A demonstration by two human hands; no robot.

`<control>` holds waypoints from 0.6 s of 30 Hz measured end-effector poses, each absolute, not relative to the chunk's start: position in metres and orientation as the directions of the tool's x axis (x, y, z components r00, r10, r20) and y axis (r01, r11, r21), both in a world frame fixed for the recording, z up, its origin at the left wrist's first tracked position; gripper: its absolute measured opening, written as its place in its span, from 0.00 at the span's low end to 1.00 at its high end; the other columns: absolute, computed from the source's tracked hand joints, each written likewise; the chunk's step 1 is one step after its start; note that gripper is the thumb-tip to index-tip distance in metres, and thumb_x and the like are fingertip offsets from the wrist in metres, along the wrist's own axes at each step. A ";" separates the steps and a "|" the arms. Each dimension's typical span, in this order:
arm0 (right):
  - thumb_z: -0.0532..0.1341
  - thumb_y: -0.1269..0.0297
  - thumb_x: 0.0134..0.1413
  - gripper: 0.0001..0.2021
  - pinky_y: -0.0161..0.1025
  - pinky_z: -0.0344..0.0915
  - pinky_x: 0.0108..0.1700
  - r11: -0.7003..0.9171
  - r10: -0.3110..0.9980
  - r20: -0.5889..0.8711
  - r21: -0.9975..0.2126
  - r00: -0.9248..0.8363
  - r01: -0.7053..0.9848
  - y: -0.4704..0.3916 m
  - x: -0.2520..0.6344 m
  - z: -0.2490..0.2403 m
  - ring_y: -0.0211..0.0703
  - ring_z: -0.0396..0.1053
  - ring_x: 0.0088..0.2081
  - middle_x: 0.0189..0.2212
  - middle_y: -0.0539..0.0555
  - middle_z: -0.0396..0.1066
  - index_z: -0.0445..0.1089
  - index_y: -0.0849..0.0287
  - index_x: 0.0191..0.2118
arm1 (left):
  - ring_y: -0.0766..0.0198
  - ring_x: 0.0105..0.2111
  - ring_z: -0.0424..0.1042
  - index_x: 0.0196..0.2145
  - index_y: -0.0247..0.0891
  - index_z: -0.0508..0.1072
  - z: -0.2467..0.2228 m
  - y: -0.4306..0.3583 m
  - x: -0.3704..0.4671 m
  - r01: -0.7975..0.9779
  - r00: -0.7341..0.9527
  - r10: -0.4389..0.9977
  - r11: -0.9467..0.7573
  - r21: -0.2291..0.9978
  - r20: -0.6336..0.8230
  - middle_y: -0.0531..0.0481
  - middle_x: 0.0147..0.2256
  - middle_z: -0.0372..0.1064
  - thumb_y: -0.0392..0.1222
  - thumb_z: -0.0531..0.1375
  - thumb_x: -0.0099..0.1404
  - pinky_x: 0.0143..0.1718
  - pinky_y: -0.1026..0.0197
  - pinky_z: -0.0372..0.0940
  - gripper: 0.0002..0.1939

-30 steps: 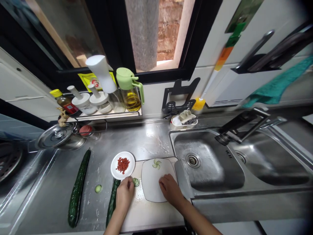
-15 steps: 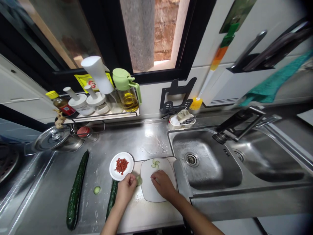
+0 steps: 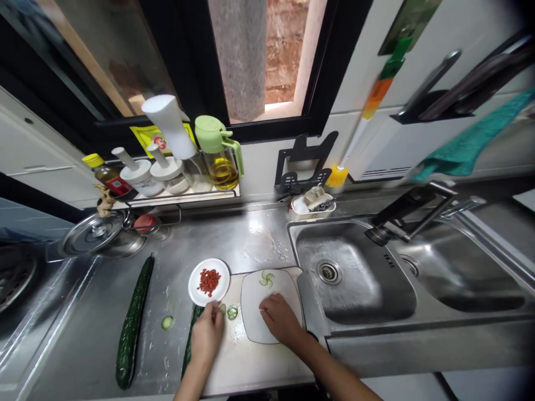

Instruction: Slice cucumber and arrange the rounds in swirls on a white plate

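My left hand (image 3: 207, 333) is closed in a pinch at the left part of the pale cutting board (image 3: 251, 370). A thin cucumber slice (image 3: 223, 308) shows at its fingertips, with another round cucumber slice (image 3: 232, 312) lying just to the right. My right hand (image 3: 281, 318) is held over the white square plate (image 3: 253, 329) with fingers curled together; what they hold, if anything, is hidden. Thin cucumber pieces (image 3: 266, 278) form a small pinwheel near that plate's far edge. A cut cucumber (image 3: 193, 334) lies partly behind my left hand.
A small round plate (image 3: 193, 285) of red dried berries (image 3: 208, 282) stands behind my left hand. A whole cucumber (image 3: 132, 328) and a cucumber end (image 3: 167, 322) lie on the steel counter. The sink (image 3: 355, 278) borders the board's right; a condiment shelf (image 3: 188, 199) stands behind.
My left hand has moved left, towards me a little, and two slices now show beside its fingertips. My right hand stays over the square plate, nearly unmoved.
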State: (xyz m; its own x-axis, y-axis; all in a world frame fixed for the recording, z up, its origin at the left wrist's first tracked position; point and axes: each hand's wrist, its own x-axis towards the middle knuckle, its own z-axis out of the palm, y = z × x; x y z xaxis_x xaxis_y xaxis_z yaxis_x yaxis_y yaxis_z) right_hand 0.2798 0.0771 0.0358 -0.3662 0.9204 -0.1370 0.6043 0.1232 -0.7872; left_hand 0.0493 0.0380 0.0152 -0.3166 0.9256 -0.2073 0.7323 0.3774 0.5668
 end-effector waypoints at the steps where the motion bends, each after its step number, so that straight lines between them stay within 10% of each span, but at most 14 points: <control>1: 0.54 0.73 0.51 0.08 0.41 0.57 0.46 0.114 0.922 -0.140 -0.794 -0.361 0.598 0.077 0.280 0.035 0.45 0.63 0.40 0.31 0.54 0.69 0.70 0.59 0.31 | 0.64 0.26 0.71 0.38 0.41 0.70 0.017 0.039 0.051 0.684 -0.327 0.922 0.384 0.620 -0.209 0.50 0.27 0.73 0.44 0.54 0.61 0.30 0.66 0.60 0.09; 8: 0.55 0.67 0.51 0.12 0.40 0.62 0.41 -0.030 0.931 -0.209 -0.861 -0.300 0.507 0.085 0.279 0.037 0.43 0.68 0.38 0.39 0.56 0.72 0.71 0.59 0.41 | 0.67 0.26 0.69 0.35 0.36 0.72 0.039 0.059 0.090 0.217 -0.046 0.941 0.336 0.916 -0.335 0.50 0.27 0.73 0.47 0.60 0.55 0.30 0.66 0.61 0.13; 18: 0.58 0.68 0.46 0.06 0.34 0.60 0.31 -0.136 0.881 -0.299 -0.902 -0.366 0.411 0.100 0.306 0.055 0.38 0.66 0.28 0.24 0.49 0.71 0.72 0.59 0.27 | 0.71 0.22 0.64 0.33 0.34 0.70 0.041 0.072 0.129 -0.091 0.166 0.803 0.591 0.801 -0.573 0.54 0.23 0.68 0.55 0.64 0.50 0.23 0.69 0.54 0.21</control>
